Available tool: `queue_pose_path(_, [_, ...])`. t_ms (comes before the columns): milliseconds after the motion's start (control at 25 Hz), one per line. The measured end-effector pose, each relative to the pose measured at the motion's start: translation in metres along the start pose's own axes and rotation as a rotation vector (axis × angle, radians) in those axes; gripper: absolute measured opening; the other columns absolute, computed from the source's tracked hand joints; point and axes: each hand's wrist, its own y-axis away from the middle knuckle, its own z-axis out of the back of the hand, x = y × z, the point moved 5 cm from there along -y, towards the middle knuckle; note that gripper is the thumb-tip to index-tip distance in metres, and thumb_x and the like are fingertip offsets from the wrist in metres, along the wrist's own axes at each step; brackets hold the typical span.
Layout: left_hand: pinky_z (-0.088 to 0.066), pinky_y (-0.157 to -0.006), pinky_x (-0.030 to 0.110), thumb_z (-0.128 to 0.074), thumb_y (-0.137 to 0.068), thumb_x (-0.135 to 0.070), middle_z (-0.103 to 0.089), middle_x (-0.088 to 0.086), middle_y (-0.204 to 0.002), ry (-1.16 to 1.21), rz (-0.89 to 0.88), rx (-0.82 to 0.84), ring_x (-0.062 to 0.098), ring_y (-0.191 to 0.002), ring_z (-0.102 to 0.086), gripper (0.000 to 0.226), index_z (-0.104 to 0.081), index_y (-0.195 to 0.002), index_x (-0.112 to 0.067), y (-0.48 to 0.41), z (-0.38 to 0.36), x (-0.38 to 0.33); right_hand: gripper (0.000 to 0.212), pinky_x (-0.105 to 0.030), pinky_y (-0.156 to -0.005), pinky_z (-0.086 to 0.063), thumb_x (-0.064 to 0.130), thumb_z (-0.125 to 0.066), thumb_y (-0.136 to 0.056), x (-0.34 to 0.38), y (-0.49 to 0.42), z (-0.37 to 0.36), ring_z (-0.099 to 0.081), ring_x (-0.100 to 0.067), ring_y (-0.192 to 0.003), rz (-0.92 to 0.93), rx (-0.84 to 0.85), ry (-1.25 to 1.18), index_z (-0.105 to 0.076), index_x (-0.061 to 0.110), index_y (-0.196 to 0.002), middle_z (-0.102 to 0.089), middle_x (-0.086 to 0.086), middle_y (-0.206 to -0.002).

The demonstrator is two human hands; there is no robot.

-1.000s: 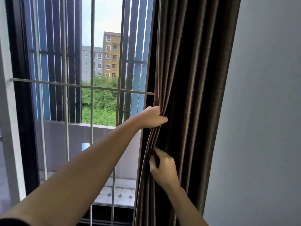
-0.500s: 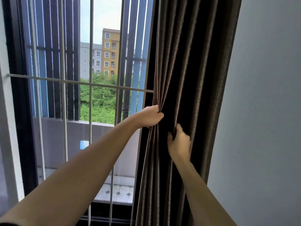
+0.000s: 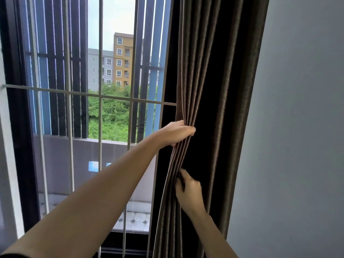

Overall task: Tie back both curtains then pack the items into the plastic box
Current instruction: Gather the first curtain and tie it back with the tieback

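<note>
A person's left hand (image 3: 176,133) bunches the brown curtain (image 3: 214,108) in a closed grip, right hand (image 3: 188,190) pinching folds just below; no tie fastened, box unseen, packing apparently ahead.

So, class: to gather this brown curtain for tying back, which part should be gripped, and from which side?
Grip the curtain at its bunched window-side edge, coming from the window side, as the left hand does. There the pleats run vertical and packed close, so one fist closes around several. The right hand pinches the same folds lower down. The wall probably blocks the other side.
</note>
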Motion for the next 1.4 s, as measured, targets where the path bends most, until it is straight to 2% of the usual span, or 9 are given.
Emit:
queue_pose_path(120, [-0.052, -0.066, 0.029, -0.057, -0.085, -0.034, -0.055, 0.004, -0.09, -0.199, -0.085, -0.049, 0.016, -0.072, -0.056, 0.032, -0.054, -0.103, -0.007, -0.003, -0.002, -0.003, 0.05, 0.001, -0.08, -0.039, 0.011, -0.055, -0.088, 0.002, 0.007, 0.005, -0.058, -0.006, -0.095, -0.032, 0.102, 0.01, -0.045, 0.011, -0.137, -0.061, -0.006, -0.12])
queue_pose_path(200, [-0.039, -0.052, 0.023, -0.048, -0.092, -0.022, -0.046, 0.001, -0.08, -0.208, -0.082, -0.062, 0.011, -0.059, -0.044, 0.014, -0.047, -0.09, -0.008, -0.003, -0.001, -0.004, 0.049, -0.021, -0.103, -0.04, 0.015, -0.063, -0.083, 0.01, 0.004, 0.029, -0.046, -0.013, -0.122, 0.075, -0.2, 0.114, -0.049, 0.012, -0.131, -0.052, -0.004, -0.132])
queue_pose_path(320, [-0.032, -0.049, 0.022, -0.042, -0.094, -0.018, -0.039, -0.002, -0.072, -0.174, -0.065, -0.041, 0.01, -0.053, -0.036, 0.012, -0.039, -0.083, -0.013, -0.001, -0.001, -0.003, 0.058, -0.037, -0.108, -0.039, 0.01, -0.067, -0.082, 0.018, -0.017, 0.069, -0.039, -0.023, -0.132, 0.038, -0.61, 0.048, -0.04, 0.008, -0.134, -0.039, -0.012, -0.142])
queue_pose_path(440, [-0.031, -0.044, 0.021, -0.041, -0.093, -0.015, -0.038, -0.002, -0.065, -0.126, -0.052, -0.034, 0.008, -0.047, -0.033, 0.018, -0.047, -0.099, 0.0, -0.001, 0.0, -0.002, 0.068, -0.039, -0.103, -0.044, 0.008, -0.06, -0.089, 0.019, -0.054, 0.088, -0.05, -0.025, -0.124, -0.121, -0.501, -0.057, -0.022, 0.012, -0.145, -0.045, -0.013, -0.14])
queue_pose_path(600, [-0.031, -0.04, 0.017, -0.039, -0.094, -0.016, -0.039, -0.003, -0.064, -0.136, -0.056, -0.016, 0.007, -0.046, -0.034, 0.01, -0.044, -0.087, -0.011, -0.005, 0.0, 0.0, 0.041, -0.034, -0.093, -0.053, 0.007, -0.053, -0.092, 0.013, -0.041, 0.058, -0.066, -0.017, -0.101, -0.04, -0.303, 0.037, -0.048, 0.014, -0.133, -0.066, -0.005, -0.115])
queue_pose_path(840, [-0.039, -0.053, 0.025, -0.037, -0.094, -0.017, -0.046, -0.001, -0.07, -0.1, -0.057, 0.008, 0.012, -0.057, -0.043, 0.015, -0.043, -0.08, -0.02, -0.008, -0.003, 0.0, 0.044, -0.024, -0.102, -0.045, 0.009, -0.055, -0.092, -0.014, 0.004, 0.017, -0.059, -0.003, -0.103, 0.008, -0.167, -0.098, -0.049, 0.016, -0.135, -0.065, 0.0, -0.117])
queue_pose_path(1080, [-0.049, -0.073, 0.028, -0.058, -0.08, -0.037, -0.057, -0.001, -0.089, -0.065, -0.099, 0.008, 0.016, -0.081, -0.057, 0.022, -0.052, -0.093, -0.02, -0.012, -0.014, -0.004, 0.035, 0.014, -0.081, -0.022, 0.009, -0.051, -0.095, -0.018, 0.025, 0.001, -0.057, -0.002, -0.1, -0.01, -0.118, 0.023, -0.055, 0.011, -0.13, -0.067, -0.004, -0.113])
queue_pose_path(1240, [-0.044, -0.057, 0.024, -0.054, -0.088, -0.023, -0.053, 0.004, -0.084, -0.219, -0.127, -0.094, 0.013, -0.063, -0.051, 0.017, -0.045, -0.077, -0.014, -0.015, -0.013, -0.007, 0.043, 0.001, -0.088, -0.029, 0.021, -0.053, -0.094, -0.016, 0.025, 0.011, -0.059, -0.009, -0.111, -0.04, 0.073, 0.124, -0.047, 0.015, -0.136, -0.061, -0.002, -0.127])
queue_pose_path(1400, [-0.036, -0.053, 0.023, -0.046, -0.092, -0.017, -0.056, 0.023, -0.098, -0.218, -0.129, -0.084, 0.027, -0.081, -0.059, 0.017, -0.05, -0.098, -0.002, -0.012, -0.012, -0.008, 0.054, -0.028, -0.109, -0.03, 0.021, -0.064, -0.084, 0.026, -0.004, 0.114, -0.038, -0.019, -0.129, 0.119, -0.759, 0.182, -0.045, 0.01, -0.134, -0.045, -0.012, -0.14])
